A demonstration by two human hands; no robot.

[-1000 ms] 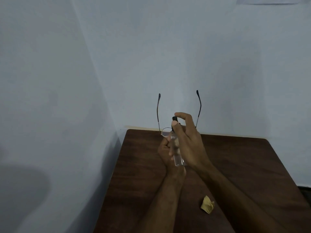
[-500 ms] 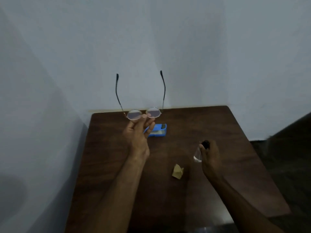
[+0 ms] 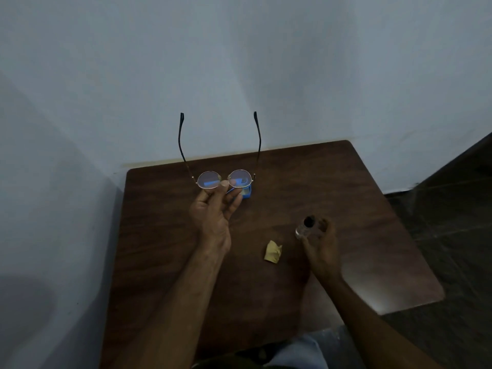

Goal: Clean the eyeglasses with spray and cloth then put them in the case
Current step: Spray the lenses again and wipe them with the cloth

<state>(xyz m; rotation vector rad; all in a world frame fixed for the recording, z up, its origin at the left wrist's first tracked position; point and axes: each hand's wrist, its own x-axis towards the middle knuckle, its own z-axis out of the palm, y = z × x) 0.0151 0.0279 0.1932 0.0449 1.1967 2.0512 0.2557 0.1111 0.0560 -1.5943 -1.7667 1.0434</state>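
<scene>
Your left hand (image 3: 213, 219) is pinching the eyeglasses (image 3: 225, 179) at the bridge, thumb tip and fingertips meeting between the two round lenses, the other fingers loosely curled below. You are holding them up over the far part of the table (image 3: 159, 235), lenses facing you and both temples open, pointing up and away toward the wall. Your right hand (image 3: 320, 249) is wrapping round the small clear spray bottle (image 3: 306, 227), its dark cap uppermost, low over the table and well apart from the glasses; blur is hiding whether the bottle is touching the wood. Between your hands the crumpled yellow cloth (image 3: 273, 251) is lying on the table, and the blue case (image 3: 247, 194) is sitting just beyond your left fingers, partly showing through the lenses.

I am judging the frame as very light thin wire, springy and easy to bend, and the lenses as smear-prone and slick where wet. The bridge pinch is sparing the glass but giving little hold against wiping; a rim edge or hinge corner is looking steadier, never the temple tips. The cloth is looking soft and limp, easy to gather with fingertips
</scene>
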